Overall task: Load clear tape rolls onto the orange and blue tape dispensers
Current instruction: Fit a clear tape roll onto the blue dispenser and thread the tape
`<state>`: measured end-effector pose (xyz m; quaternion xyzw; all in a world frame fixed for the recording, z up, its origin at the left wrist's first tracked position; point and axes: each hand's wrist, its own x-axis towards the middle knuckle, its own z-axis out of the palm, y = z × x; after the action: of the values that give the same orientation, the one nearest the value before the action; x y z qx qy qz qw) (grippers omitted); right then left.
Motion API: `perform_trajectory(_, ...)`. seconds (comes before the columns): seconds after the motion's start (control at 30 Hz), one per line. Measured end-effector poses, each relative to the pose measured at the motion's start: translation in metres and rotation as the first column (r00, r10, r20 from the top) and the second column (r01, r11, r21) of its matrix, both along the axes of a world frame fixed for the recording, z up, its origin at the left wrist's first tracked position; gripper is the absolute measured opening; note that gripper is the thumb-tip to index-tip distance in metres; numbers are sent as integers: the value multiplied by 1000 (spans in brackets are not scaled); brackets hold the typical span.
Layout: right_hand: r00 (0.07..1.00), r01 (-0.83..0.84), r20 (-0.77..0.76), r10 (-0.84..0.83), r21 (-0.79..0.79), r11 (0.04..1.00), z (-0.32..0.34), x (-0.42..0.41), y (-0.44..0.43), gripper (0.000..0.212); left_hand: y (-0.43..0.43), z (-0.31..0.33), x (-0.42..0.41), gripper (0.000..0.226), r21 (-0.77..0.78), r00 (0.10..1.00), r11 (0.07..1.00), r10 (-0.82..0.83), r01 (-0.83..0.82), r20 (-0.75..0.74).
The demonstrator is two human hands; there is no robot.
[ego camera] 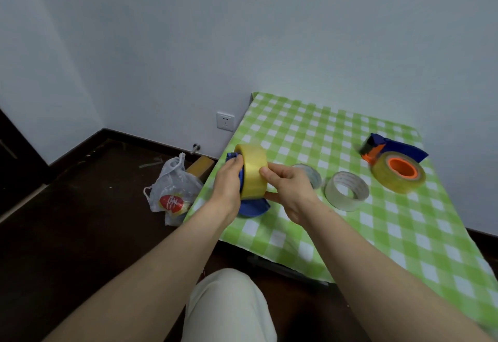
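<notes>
On the dark floor at far left I see a crumpled white plastic bag (172, 188) with a red print. Over the table (296, 131), which is covered in green-and-white checks, my left hand (227, 182) curls around the blue plastic tape dispenser (253, 208). The wide yellowish clear tape roll (253, 171) stands upright against it. My right hand (293, 188) grips that roll, thumb on its outer band, fingers beneath. Just behind this hand lies a small clear roll (314, 174), then a whitish tape roll (346, 190) lying flat. At far right, the orange-and-blue tape dispenser (377, 147) carries an orange-cored clear roll (398, 176).
</notes>
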<state>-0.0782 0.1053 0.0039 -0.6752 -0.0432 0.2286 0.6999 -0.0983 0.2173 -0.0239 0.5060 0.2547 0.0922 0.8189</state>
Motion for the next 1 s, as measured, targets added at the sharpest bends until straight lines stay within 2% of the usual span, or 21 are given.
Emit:
perform_trajectory(0.13,1000,-17,6,17,61,998,-5,-4,-9,23,-7,1,-7,33,-69,998,996,-46,49,38)
perform_trajectory(0.23,1000,-24,-15,26,98,995,-10,-7,-18,19,-10,-2,-11,15,37,990,993,-114,111,88)
perform_trajectory(0.3,999,-35,-22,36,75,997,-12,-9,-24,20,-12,-6,-17,14,52,984,988,-147,143,98)
perform_trajectory(0.37,999,-8,31,8,20,1000,-11,-7,-29,36,-14,-12,-22,17,57,982,986,-159,154,98)
perform_trajectory(0.43,985,7,175,-2,-30,1000,-7,-3,-33,53,-17,-15,-26,17,57,983,987,-154,148,102)
perform_trajectory(0.53,908,-101,380,176,-209,973,4,0,-39,67,-17,-15,-29,18,22,983,989,-148,147,104)
perform_trajectory(0.67,763,-193,476,437,-477,857,15,9,-42,68,-16,-12,-32,15,-1,982,989,-149,150,116)
perform_trajectory(0.8,629,-105,545,554,-647,755,19,20,-41,44,-16,-11,-34,15,-15,977,985,-167,170,129)
perform_trajectory(0.9,515,-43,605,607,-689,724,20,24,-38,23,-17,-10,-36,15,-41,973,982,-175,184,153)
perform_trajectory(1.0,468,-26,625,624,-696,717,20,24,-37,17,-16,-9,-37,13,-58,965,976,-195,208,174)
